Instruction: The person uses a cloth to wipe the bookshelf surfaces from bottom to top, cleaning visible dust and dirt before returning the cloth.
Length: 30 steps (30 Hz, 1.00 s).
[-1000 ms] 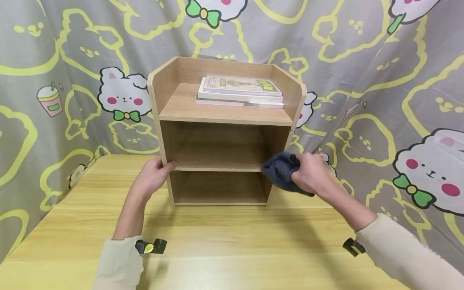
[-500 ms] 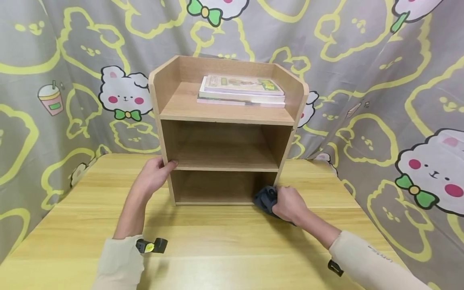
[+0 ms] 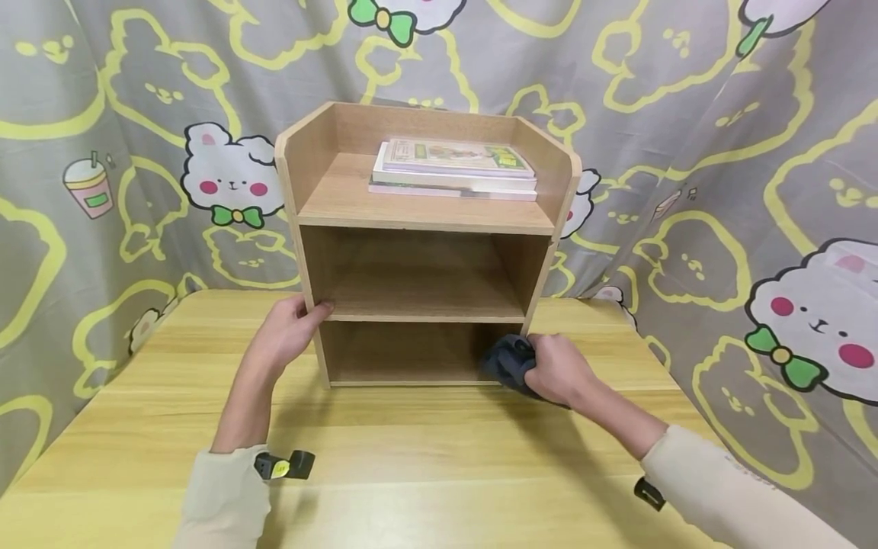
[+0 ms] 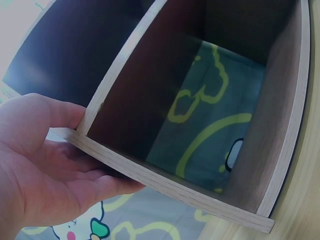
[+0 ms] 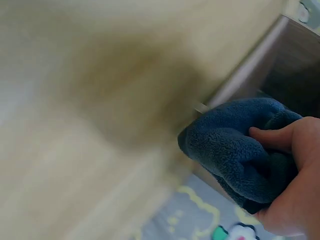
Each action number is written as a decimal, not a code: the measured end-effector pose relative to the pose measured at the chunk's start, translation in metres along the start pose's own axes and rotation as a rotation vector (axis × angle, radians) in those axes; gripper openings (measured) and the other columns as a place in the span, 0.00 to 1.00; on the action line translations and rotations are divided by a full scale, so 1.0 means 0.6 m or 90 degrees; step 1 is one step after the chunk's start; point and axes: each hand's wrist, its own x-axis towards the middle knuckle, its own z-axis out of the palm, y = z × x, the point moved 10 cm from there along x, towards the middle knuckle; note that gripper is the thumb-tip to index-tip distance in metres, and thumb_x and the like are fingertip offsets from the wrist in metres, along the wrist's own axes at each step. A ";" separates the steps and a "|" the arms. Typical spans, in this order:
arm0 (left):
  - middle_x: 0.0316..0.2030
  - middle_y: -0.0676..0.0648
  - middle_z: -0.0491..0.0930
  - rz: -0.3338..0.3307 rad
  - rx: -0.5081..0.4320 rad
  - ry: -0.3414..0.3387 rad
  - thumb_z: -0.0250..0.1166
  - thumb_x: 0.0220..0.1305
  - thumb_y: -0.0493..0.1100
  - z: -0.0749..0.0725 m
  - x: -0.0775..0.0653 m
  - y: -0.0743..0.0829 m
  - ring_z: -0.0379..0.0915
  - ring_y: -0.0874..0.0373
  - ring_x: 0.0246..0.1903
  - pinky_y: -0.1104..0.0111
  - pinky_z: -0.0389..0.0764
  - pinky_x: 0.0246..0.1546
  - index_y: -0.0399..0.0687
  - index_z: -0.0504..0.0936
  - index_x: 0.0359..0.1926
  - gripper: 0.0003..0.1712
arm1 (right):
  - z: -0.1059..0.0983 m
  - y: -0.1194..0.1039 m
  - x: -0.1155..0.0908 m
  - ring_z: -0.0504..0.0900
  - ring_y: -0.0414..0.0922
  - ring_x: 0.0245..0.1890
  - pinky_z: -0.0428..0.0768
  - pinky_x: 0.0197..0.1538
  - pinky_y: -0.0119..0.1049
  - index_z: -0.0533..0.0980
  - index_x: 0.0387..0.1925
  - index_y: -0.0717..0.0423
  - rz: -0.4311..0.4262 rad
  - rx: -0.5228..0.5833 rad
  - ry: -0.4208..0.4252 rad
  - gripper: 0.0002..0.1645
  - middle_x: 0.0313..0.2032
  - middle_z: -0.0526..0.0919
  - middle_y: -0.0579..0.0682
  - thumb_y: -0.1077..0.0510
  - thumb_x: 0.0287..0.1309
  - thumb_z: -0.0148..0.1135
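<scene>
A small wooden shelf unit (image 3: 425, 226) stands on the table, with two open compartments below its top. My left hand (image 3: 291, 328) grips its left side panel where the middle shelf meets it. In the left wrist view the thumb of that hand (image 4: 35, 150) lies on the inner side and the fingers are outside the panel. My right hand (image 3: 559, 370) holds a bunched dark blue cloth (image 3: 511, 362) at the lower part of the right side panel. Up close in the right wrist view, the fuzzy cloth (image 5: 235, 150) covers the panel's front edge near the bottom corner.
Several books (image 3: 456, 169) lie stacked on the top of the unit, toward the right. The light wooden table (image 3: 398, 473) extends in front and to both sides. A grey patterned curtain (image 3: 151, 229) hangs behind and at the sides.
My right hand has carried the cloth down along the right side panel from middle-shelf height to near the bottom, then slightly back up. My left hand has stayed in place.
</scene>
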 end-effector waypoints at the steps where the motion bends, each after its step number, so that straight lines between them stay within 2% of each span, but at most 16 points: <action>1: 0.65 0.27 0.72 0.000 0.001 0.000 0.52 0.77 0.50 0.000 0.000 0.000 0.68 0.35 0.66 0.41 0.65 0.67 0.31 0.67 0.71 0.32 | -0.015 -0.002 0.004 0.75 0.48 0.23 0.72 0.27 0.40 0.74 0.22 0.55 -0.001 0.000 0.010 0.04 0.20 0.78 0.50 0.67 0.40 0.60; 7: 0.65 0.27 0.72 -0.001 -0.002 -0.002 0.52 0.77 0.49 0.002 0.000 -0.001 0.68 0.35 0.66 0.41 0.65 0.67 0.30 0.67 0.71 0.32 | -0.125 -0.021 0.028 0.77 0.52 0.24 0.72 0.28 0.43 0.78 0.25 0.57 -0.010 -0.028 0.058 0.03 0.22 0.81 0.52 0.64 0.42 0.62; 13: 0.65 0.27 0.71 -0.002 -0.001 -0.005 0.51 0.77 0.50 0.001 0.002 -0.002 0.68 0.35 0.66 0.40 0.65 0.67 0.31 0.66 0.72 0.33 | -0.252 -0.050 0.049 0.76 0.55 0.26 0.70 0.28 0.42 0.78 0.28 0.60 0.000 -0.042 0.103 0.06 0.24 0.82 0.57 0.63 0.44 0.58; 18: 0.66 0.27 0.71 -0.002 -0.001 -0.008 0.51 0.77 0.51 0.002 0.002 -0.002 0.67 0.34 0.66 0.40 0.65 0.67 0.31 0.65 0.72 0.34 | -0.343 -0.078 0.071 0.76 0.58 0.28 0.69 0.30 0.44 0.80 0.30 0.61 0.000 -0.090 0.136 0.09 0.26 0.82 0.59 0.61 0.47 0.58; 22: 0.66 0.27 0.70 -0.006 -0.005 -0.013 0.51 0.77 0.51 0.003 0.001 -0.003 0.67 0.34 0.67 0.40 0.64 0.68 0.31 0.65 0.72 0.34 | -0.391 -0.089 0.087 0.77 0.59 0.29 0.70 0.29 0.43 0.83 0.38 0.61 0.016 -0.102 0.128 0.15 0.28 0.84 0.60 0.58 0.50 0.60; 24: 0.66 0.27 0.71 -0.006 -0.006 -0.013 0.51 0.77 0.51 0.003 0.001 -0.002 0.67 0.34 0.67 0.40 0.64 0.67 0.31 0.65 0.72 0.34 | -0.412 -0.089 0.091 0.77 0.60 0.30 0.70 0.28 0.43 0.83 0.38 0.62 0.030 -0.090 0.137 0.15 0.28 0.84 0.61 0.56 0.52 0.61; 26: 0.66 0.27 0.71 -0.007 -0.007 -0.014 0.51 0.77 0.51 0.003 0.001 -0.002 0.67 0.35 0.67 0.40 0.64 0.67 0.31 0.65 0.72 0.34 | -0.430 -0.088 0.093 0.78 0.62 0.31 0.71 0.28 0.43 0.81 0.34 0.62 0.045 -0.074 0.151 0.14 0.26 0.83 0.60 0.54 0.54 0.62; 30: 0.66 0.27 0.71 -0.008 -0.011 -0.017 0.51 0.77 0.51 0.003 0.001 -0.002 0.66 0.35 0.67 0.40 0.64 0.68 0.30 0.65 0.71 0.34 | -0.455 -0.088 0.091 0.78 0.64 0.35 0.71 0.30 0.45 0.82 0.34 0.62 0.057 -0.053 0.188 0.20 0.27 0.84 0.63 0.47 0.57 0.63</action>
